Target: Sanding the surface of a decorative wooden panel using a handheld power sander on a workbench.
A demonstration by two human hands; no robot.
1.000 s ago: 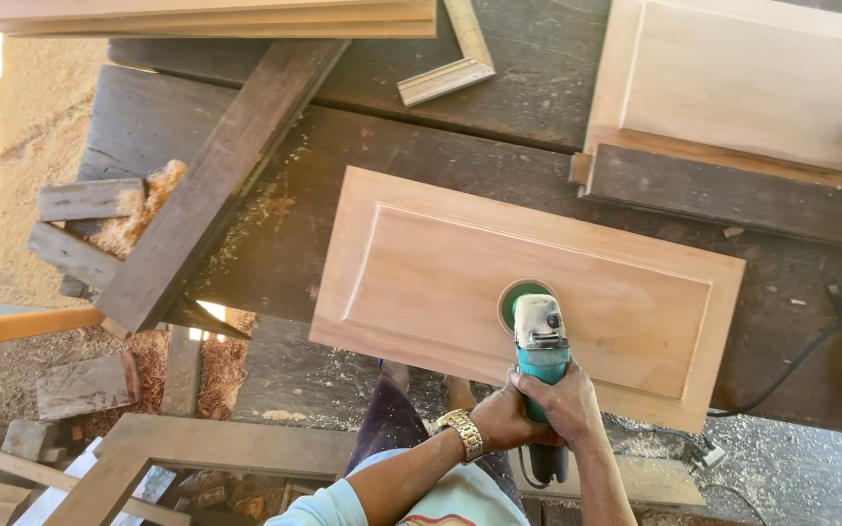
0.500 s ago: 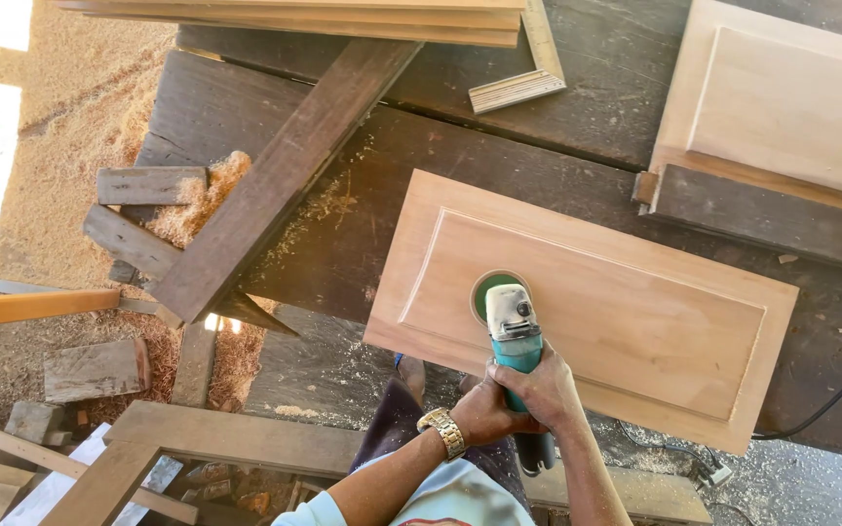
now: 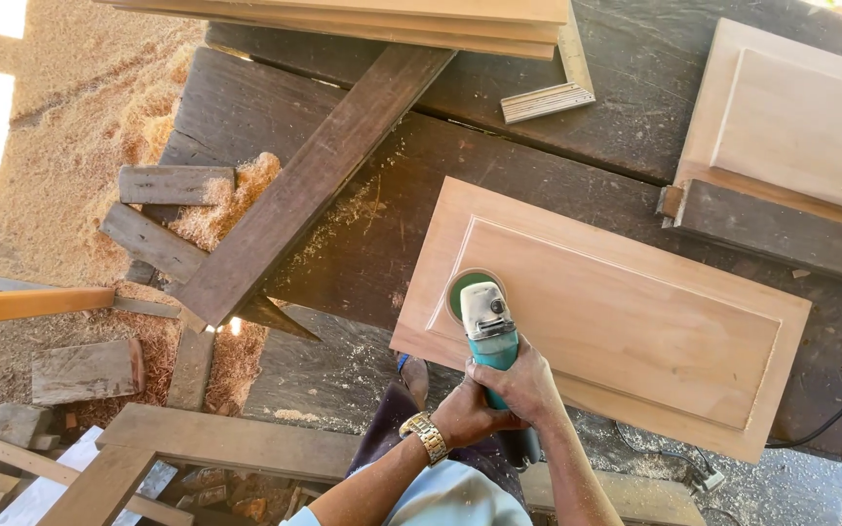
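Note:
A light wooden raised-panel door [image 3: 626, 312] lies flat on a dark workbench [image 3: 363, 244]. A teal and grey angle sander [image 3: 487, 326] rests its green disc on the panel's near left corner. My right hand [image 3: 523, 385] grips the sander's body from the right. My left hand [image 3: 465, 414], with a metal watch on the wrist, wraps the handle just below it. Both forearms come up from the bottom of the view.
A dark plank [image 3: 314, 180] lies diagonally across the bench's left side. A second panel door [image 3: 801, 122] sits at the far right, stacked boards [image 3: 392, 19] at the top. A black cable [image 3: 830, 419] trails off right. Sawdust and wood offcuts [image 3: 172, 185] cover the ground at left.
The sander and both hands have slid left along the panel, from its near middle to its near left corner. The view has shifted with them.

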